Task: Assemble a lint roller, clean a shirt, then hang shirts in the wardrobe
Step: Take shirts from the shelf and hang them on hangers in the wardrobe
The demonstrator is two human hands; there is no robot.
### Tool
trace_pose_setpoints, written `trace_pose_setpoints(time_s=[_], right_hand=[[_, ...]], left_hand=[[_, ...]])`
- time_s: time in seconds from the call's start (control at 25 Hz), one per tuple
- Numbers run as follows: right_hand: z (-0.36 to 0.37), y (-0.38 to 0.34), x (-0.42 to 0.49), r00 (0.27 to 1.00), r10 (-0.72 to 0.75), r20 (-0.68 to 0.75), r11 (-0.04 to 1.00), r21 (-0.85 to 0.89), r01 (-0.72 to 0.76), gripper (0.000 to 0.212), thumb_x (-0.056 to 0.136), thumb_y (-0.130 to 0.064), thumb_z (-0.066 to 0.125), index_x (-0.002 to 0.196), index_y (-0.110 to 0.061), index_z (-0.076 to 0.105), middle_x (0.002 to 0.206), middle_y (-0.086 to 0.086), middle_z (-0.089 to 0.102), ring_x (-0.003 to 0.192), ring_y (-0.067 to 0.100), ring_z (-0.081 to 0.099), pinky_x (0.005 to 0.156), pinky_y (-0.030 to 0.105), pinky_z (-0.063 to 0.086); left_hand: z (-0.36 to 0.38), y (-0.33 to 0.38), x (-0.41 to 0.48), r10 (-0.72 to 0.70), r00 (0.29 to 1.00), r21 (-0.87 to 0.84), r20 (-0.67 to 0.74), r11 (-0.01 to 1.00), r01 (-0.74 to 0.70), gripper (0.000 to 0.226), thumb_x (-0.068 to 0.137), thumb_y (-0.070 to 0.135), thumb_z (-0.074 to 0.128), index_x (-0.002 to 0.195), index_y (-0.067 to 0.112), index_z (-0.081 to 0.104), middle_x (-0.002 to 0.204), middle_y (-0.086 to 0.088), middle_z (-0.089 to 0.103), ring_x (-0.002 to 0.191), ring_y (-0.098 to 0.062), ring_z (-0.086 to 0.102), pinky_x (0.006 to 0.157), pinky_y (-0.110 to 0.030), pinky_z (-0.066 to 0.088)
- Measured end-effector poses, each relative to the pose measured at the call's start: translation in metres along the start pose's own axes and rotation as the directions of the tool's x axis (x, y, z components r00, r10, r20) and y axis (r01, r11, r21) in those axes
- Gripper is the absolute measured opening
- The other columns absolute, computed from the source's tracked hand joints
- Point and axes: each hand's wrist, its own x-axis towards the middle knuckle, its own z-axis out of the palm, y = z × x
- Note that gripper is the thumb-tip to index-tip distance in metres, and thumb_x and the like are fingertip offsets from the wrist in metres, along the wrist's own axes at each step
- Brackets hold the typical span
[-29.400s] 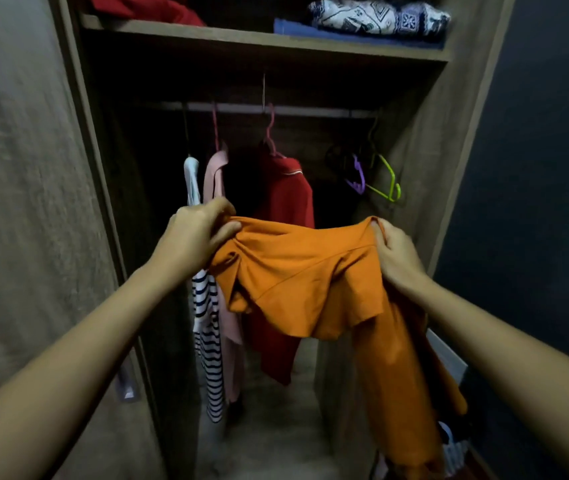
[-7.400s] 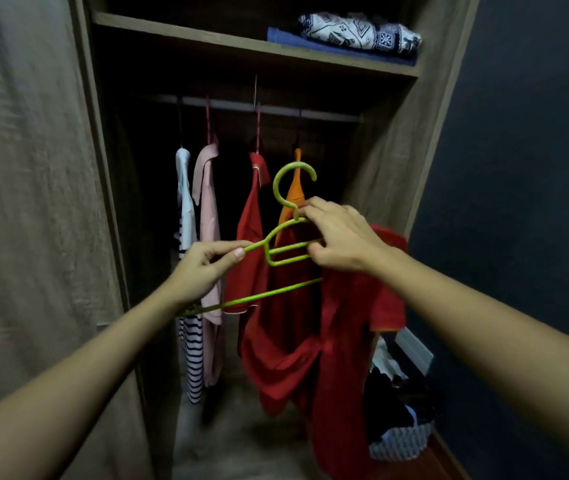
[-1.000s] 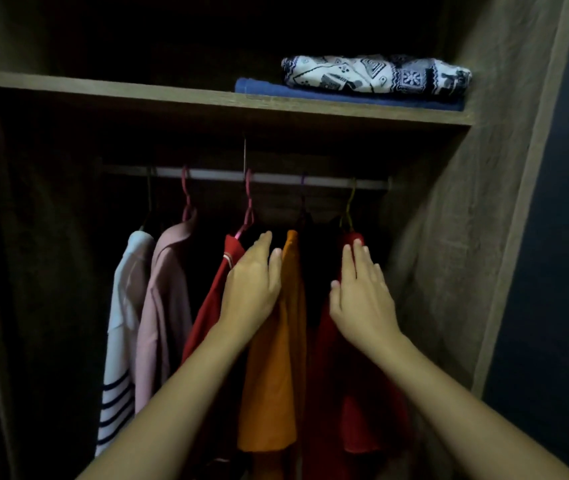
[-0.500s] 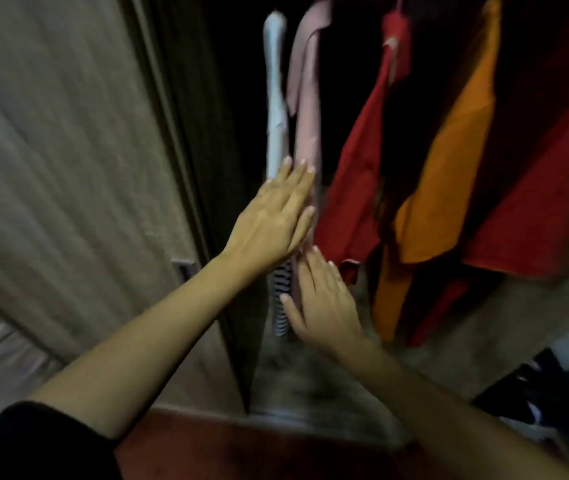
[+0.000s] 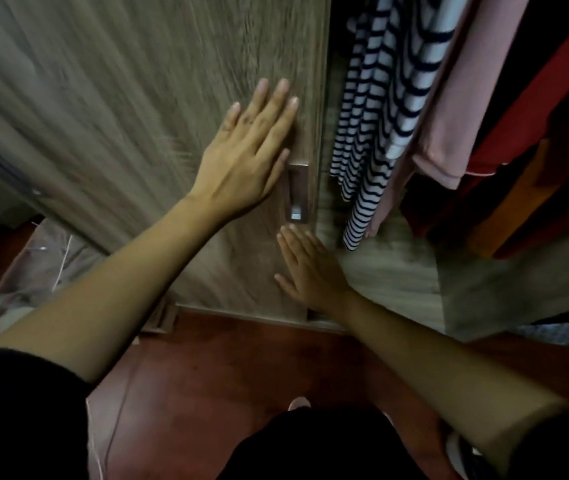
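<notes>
A person's left hand (image 5: 248, 157) lies flat, fingers spread and gripping nothing, on the grey wood-grain wardrobe door (image 5: 130, 81) just above its recessed metal pull (image 5: 297, 192), while the right hand (image 5: 311, 268), equally open, presses the panel below. Half a second ago both reached toward the hanging clothes; now the navy-and-white striped shirt (image 5: 376, 109), pink shirt (image 5: 456, 98), red shirt (image 5: 532, 109) and orange shirt (image 5: 515, 206) hang inside, beside the door's edge.

Setting: a home bedroom or dressing area. Indicators: a wood-grain wardrobe door (image 5: 130, 98) with a recessed metal handle (image 5: 297, 192) at 12 o'clock; hanging garments at 2 o'clock, including a striped shirt (image 5: 380, 109), a pink shirt (image 5: 460, 98) and red and orange items; a dark red floor (image 5: 241, 368) at 6 o'clock.
</notes>
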Motion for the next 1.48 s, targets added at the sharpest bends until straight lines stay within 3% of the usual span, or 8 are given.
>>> trace_pose_setpoints(time_s=[0.16,0.24,0.36,0.48,0.64,0.76,0.92,1.48], right_hand=[[0.000,0.015,0.024,0.997,0.028,0.077,0.982,-0.190,-0.013,0.069,0.073,-0.046,0.064,0.125,-0.002,0.056,0.129,0.012,0.059,0.126,0.024,0.051,0.111,0.037,0.031],[-0.003,0.019,0.030,0.997,-0.011,0.078,0.921,-0.388,0.040,0.060,0.076,-0.047,0.059,0.124,-0.011,0.059,0.127,0.001,0.062,0.126,0.017,0.051,0.112,0.032,0.030],[-0.001,0.028,0.029,0.971,-0.167,0.170,0.664,-0.709,0.239,0.056,0.093,-0.041,0.035,0.142,-0.015,0.034,0.144,-0.002,0.044,0.137,0.017,0.034,0.116,0.032,0.017],[-0.012,0.033,0.030,0.932,-0.198,0.305,0.514,-0.777,0.364,0.059,0.097,-0.037,0.027,0.146,-0.008,0.010,0.153,0.007,0.023,0.141,0.025,0.021,0.117,0.040,0.005],[-0.023,0.050,0.016,0.929,-0.152,0.337,0.524,-0.770,0.365,0.058,0.097,-0.031,0.030,0.145,-0.006,0.009,0.149,0.007,0.026,0.139,0.024,0.025,0.117,0.040,0.003],[-0.023,0.073,-0.006,0.940,-0.106,0.325,0.525,-0.784,0.331,0.056,0.097,-0.030,0.029,0.145,-0.007,0.013,0.146,0.005,0.031,0.136,0.023,0.029,0.117,0.039,0.005],[-0.024,0.113,-0.048,0.924,0.005,0.381,0.523,-0.789,0.323,0.065,0.097,-0.036,0.029,0.147,-0.004,0.003,0.156,0.010,0.016,0.142,0.030,0.017,0.117,0.044,0.002],[-0.048,0.285,-0.215,0.863,0.260,0.433,0.642,-0.745,0.181,0.071,0.096,-0.038,0.032,0.145,-0.001,-0.004,0.157,0.016,0.002,0.145,0.033,0.002,0.117,0.044,0.000]], left_hand=[[0.007,-0.022,0.003,0.033,0.999,0.085,0.034,0.996,-0.036,0.050,0.101,0.028,0.031,0.145,0.005,0.026,0.150,-0.018,0.032,0.139,-0.032,0.029,0.112,-0.042,0.015],[0.009,-0.026,0.004,0.064,0.998,0.099,0.020,0.993,-0.065,0.050,0.101,0.028,0.031,0.145,0.005,0.026,0.149,-0.018,0.032,0.138,-0.032,0.030,0.112,-0.042,0.014],[0.012,-0.031,0.005,0.112,0.994,0.124,-0.011,0.986,-0.110,0.051,0.100,0.030,0.033,0.145,0.005,0.026,0.149,-0.017,0.033,0.138,-0.032,0.031,0.114,-0.037,0.005],[0.014,-0.034,0.009,0.181,0.983,0.165,-0.042,0.971,-0.172,0.052,0.100,0.031,0.034,0.145,0.007,0.026,0.149,-0.015,0.034,0.137,-0.030,0.033,0.115,-0.033,-0.004],[0.017,-0.020,0.024,0.275,0.958,0.197,-0.076,0.946,-0.256,0.052,0.100,0.031,0.034,0.146,0.008,0.025,0.149,-0.013,0.035,0.137,-0.026,0.033,0.115,-0.033,-0.009],[0.022,0.004,0.043,0.349,0.931,0.173,-0.109,0.929,-0.328,0.052,0.100,0.030,0.035,0.146,0.008,0.027,0.149,-0.012,0.036,0.137,-0.026,0.035,0.114,-0.036,-0.003],[0.028,0.049,0.074,0.420,0.898,0.164,-0.134,0.903,-0.398,0.054,0.098,0.029,0.037,0.146,0.009,0.026,0.150,-0.010,0.034,0.138,-0.024,0.032,0.110,-0.040,0.004],[0.040,0.268,0.198,0.523,0.834,0.179,-0.178,0.850,-0.495,0.059,0.093,0.030,0.034,0.147,0.008,0.024,0.153,-0.008,0.029,0.141,-0.020,0.026,0.112,-0.039,0.001]])
